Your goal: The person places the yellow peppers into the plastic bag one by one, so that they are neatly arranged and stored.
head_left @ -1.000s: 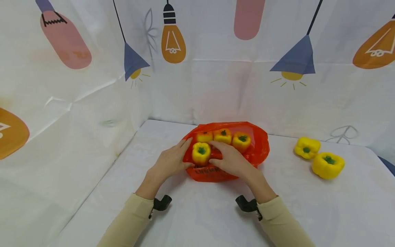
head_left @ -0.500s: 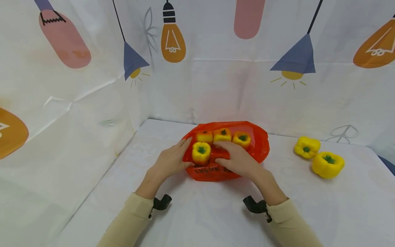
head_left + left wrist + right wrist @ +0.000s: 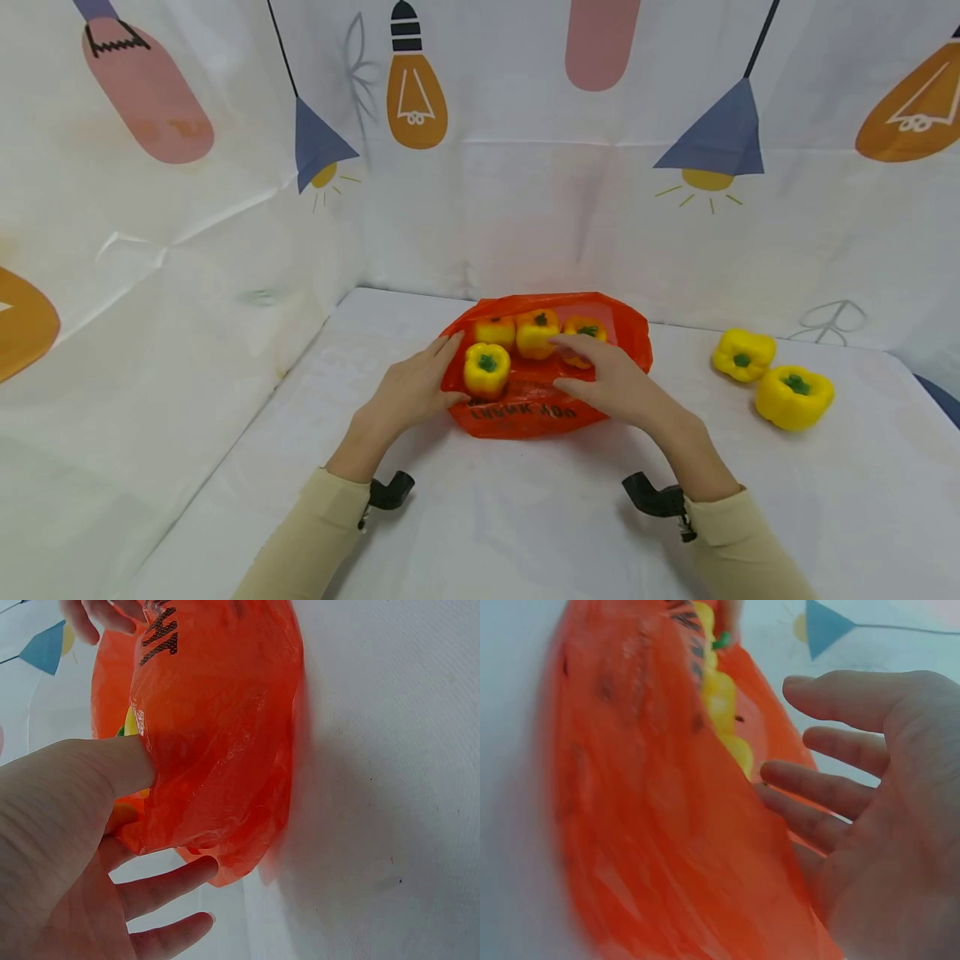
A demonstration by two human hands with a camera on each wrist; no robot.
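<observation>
A red plastic bag point(image 3: 517, 417) lies on its side with its mouth toward the wall. Several yellow-orange bell peppers sit in its opening; the nearest bell pepper point(image 3: 487, 371) stands beside my left hand point(image 3: 407, 390). That hand holds the bag's left rim; in the left wrist view the thumb point(image 3: 124, 761) is tucked at the rim and other fingers point(image 3: 169, 889) extend below the plastic. My right hand point(image 3: 626, 383) hovers at the bag's right side, fingers spread, partly covering the rightmost pepper point(image 3: 585, 327). Nothing shows in its grasp in the right wrist view.
Two yellow bell peppers stand outside the bag, one pepper point(image 3: 743, 354) behind the other pepper point(image 3: 794, 397), right of the bag. A white cloth wall point(image 3: 525, 217) printed with lamps rises behind the white table point(image 3: 525, 533).
My right hand has moved right, away from the nearest pepper in the bag, uncovering the middle pepper and the printed lettering. My left hand has stayed at the bag's left rim.
</observation>
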